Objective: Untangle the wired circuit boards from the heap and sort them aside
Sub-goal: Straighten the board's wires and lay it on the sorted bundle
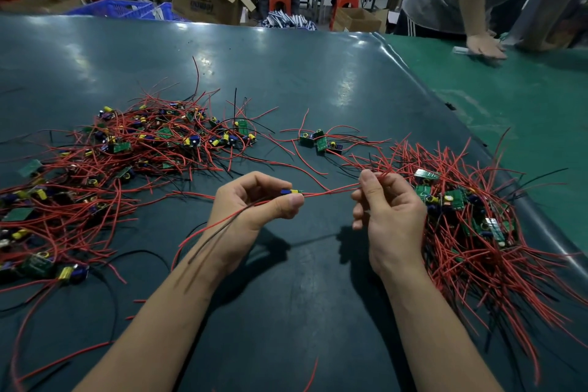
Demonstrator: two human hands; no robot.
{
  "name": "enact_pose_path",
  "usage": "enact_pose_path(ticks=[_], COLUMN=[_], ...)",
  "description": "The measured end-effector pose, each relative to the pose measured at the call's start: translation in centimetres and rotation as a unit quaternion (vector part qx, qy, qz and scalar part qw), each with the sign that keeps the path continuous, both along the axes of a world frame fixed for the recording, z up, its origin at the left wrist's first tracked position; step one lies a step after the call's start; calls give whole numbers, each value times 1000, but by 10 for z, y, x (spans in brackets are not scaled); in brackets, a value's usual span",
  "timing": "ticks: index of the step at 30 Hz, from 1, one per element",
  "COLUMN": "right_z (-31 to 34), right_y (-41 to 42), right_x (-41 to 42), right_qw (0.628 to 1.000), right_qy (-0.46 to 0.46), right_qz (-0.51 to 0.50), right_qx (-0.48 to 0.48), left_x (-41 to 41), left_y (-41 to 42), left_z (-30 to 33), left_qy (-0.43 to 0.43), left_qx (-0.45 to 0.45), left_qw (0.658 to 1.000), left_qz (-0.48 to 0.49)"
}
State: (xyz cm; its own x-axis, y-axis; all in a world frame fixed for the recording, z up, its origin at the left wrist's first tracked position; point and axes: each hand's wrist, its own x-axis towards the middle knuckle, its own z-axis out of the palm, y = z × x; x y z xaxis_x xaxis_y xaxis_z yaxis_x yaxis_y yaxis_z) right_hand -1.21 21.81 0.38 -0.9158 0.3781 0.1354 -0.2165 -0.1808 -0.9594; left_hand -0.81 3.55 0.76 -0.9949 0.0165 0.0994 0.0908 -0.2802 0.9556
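From the head view, the left hand point(254, 200) pinches a small circuit board point(291, 191) above the dark mat point(286, 73), red and black wires trailing over its wrist. The right hand point(386, 210), just beside, pinches what seems that board's red wire point(331, 193). The tangled heap point(143, 143) lies left of the hands, a second pile point(477, 223) right of them.

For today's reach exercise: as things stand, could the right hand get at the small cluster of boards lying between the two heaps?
Probably not yet: the right hand pinches red wires stretched to the left hand. The small cluster lies uncovered just beyond it.
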Motion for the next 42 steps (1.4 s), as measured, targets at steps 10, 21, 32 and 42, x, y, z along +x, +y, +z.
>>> enact_pose_path(ticks=[10, 21, 32, 42], right_z=[5, 3, 2, 6], right_y=[-2, -19, -15, -1], right_x=[0, 4, 4, -2], right_qw=[978, 951, 979, 980], right_qy=[-65, -158, -122, -47], right_qz=[40, 182, 116, -22], right_qx=[-196, -193, -116, -190], left_x=[0, -1, 1, -1], left_y=[3, 6, 10, -1], left_z=[-2, -6, -5, 1], left_qy=[-12, -23, -13, -23], left_qx=[14, 33, -28, 60], left_qw=[1000, 999, 999, 998], left_qz=[-18, 26, 15, 13])
